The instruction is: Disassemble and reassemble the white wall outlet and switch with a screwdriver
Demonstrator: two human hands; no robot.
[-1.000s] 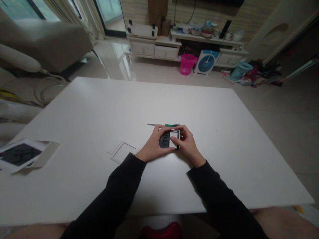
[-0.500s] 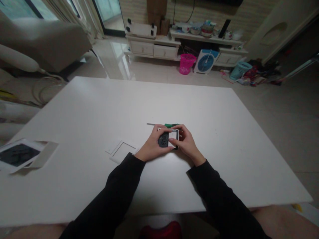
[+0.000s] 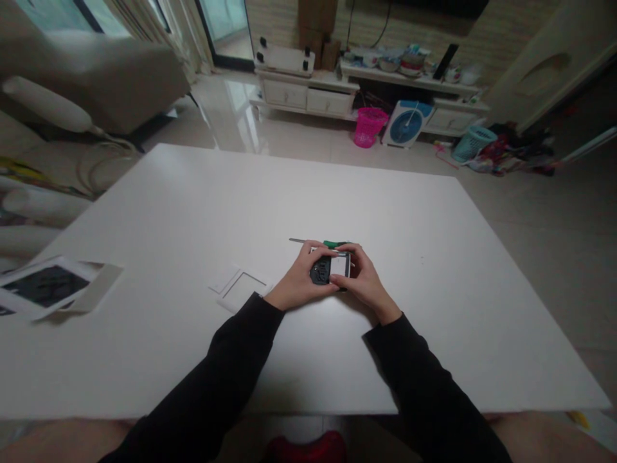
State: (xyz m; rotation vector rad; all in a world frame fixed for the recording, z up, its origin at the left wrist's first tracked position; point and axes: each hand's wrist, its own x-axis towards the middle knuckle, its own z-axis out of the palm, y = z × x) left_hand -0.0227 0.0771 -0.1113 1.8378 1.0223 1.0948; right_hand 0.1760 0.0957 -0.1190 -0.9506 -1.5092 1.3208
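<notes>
Between my two hands is a small wall switch with a black inner face [image 3: 321, 271] on its left half and a white rocker panel [image 3: 340, 264] on its right half. My left hand [image 3: 301, 276] is closed round its left side, thumb along the near edge and fingers over the far edge. Closed on the right side is my right hand [image 3: 365, 280], its thumb at the lower part of the white panel. Just beyond the hands lies a screwdriver [image 3: 331, 244] with a green handle, its shaft pointing left. A white frame plate [image 3: 241, 290] lies flat beside my left wrist.
On the white table [image 3: 434, 334], an open white box or leaflet with a dark picture [image 3: 51, 286] lies at the far left. Across the floor stand a pink basket [image 3: 370, 127], a blue fan [image 3: 407, 123] and a low white cabinet [image 3: 284, 93].
My right thumb has slid down the white panel toward its near edge. Both hands keep their hold on the switch. The whole view has shifted slightly.
</notes>
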